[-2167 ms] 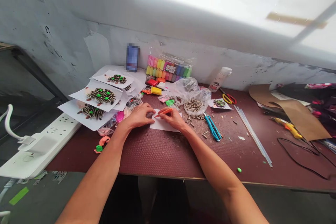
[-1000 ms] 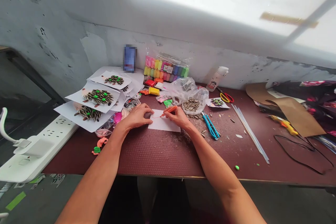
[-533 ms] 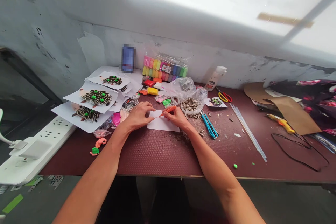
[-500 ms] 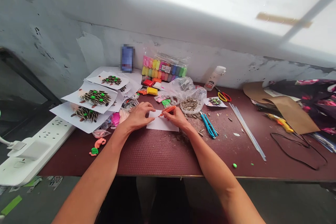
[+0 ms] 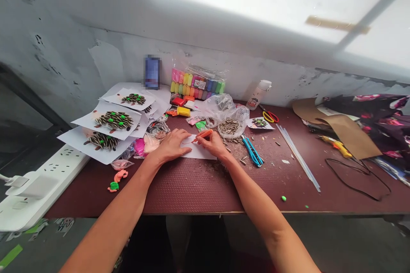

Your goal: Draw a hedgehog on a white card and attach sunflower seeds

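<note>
A white sheet of paper [image 5: 200, 152] lies on the dark red table between both hands. My left hand [image 5: 174, 145] rests on its left side, fingers apart and holding nothing. My right hand [image 5: 214, 143] is closed around an orange pen [image 5: 204, 134], its tip down at the paper near the upper left part. Any mark on the sheet is too faint to tell. Just behind the right hand sits a clear plastic bag [image 5: 229, 127] of striped seeds, with loose seeds spilled around it. A blue cutter [image 5: 253, 151] lies to the right of that hand.
Papers with seed-covered figures [image 5: 113, 120] are stacked at the left, beside a white power strip [image 5: 48, 179]. Coloured clay packs [image 5: 198, 85] and a bottle [image 5: 259, 94] stand behind. Scissors [image 5: 270, 116], clear sticks [image 5: 299, 158] and a corded glue gun [image 5: 338, 146] lie right.
My left hand has slid a little further over the paper, covering more of its left side. The pen is still in my right hand. The whole view has shifted slightly.
</note>
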